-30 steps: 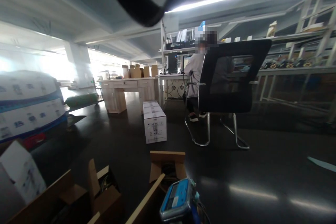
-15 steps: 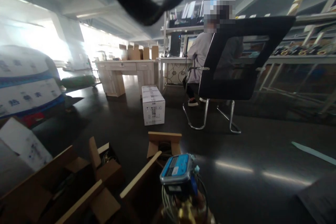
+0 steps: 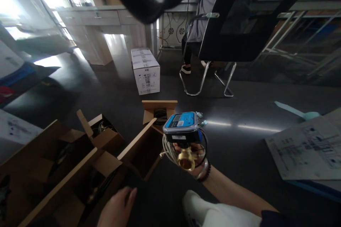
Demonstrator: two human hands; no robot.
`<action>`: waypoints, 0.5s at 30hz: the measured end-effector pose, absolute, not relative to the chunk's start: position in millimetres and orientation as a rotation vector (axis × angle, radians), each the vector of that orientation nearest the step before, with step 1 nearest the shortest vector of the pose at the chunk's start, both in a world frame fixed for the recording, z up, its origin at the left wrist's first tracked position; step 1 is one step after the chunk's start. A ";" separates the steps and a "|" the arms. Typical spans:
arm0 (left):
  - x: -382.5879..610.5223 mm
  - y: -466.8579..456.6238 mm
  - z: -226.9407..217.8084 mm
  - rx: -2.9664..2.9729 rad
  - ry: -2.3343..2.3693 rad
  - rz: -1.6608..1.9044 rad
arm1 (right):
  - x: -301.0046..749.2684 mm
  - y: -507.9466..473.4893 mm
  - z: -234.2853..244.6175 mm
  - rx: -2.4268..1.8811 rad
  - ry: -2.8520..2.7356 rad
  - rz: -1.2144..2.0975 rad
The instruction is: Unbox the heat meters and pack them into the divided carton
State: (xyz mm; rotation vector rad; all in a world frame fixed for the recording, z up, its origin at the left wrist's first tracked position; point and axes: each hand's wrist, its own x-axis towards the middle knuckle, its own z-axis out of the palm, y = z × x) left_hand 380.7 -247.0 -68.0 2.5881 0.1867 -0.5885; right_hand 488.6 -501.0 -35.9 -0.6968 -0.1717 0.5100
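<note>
1 meter (image 3: 182, 126) in right hand (image 3: 197, 149), box edge (image 3: 137, 138) left, floor (image 3: 236, 156) right

– What colours is the meter (image 3: 182, 122)?
– Bright blue face (image 3: 186, 119), black housing (image 3: 183, 137), gold-coloured fitting (image 3: 186, 156), pale grey cable (image 3: 169, 149).
– And the carton (image 3: 146, 72)?
– White with dark print. The boxes (image 3: 108, 140) are plain brown, the chair (image 3: 234, 48) black, the floor (image 3: 239, 152) nearly black.

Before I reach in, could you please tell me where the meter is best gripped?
I'd take the meter by its boxy housing, coming from the left: that edge looks free above the grey cable, while the right hand holds the brass body and fittings jut out rightward.
</note>
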 end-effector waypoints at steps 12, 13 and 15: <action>458.4 -250.6 -71.8 2.693 0.489 -0.712 | 483.3 -509.8 -52.4 -0.435 0.017 0.650; 454.5 -251.1 -72.4 2.675 0.508 -0.713 | 482.9 -511.6 -52.6 -0.486 -0.010 0.657; 446.2 -254.6 -70.0 2.648 0.538 -0.713 | 481.6 -515.3 -52.7 -0.578 -0.077 0.687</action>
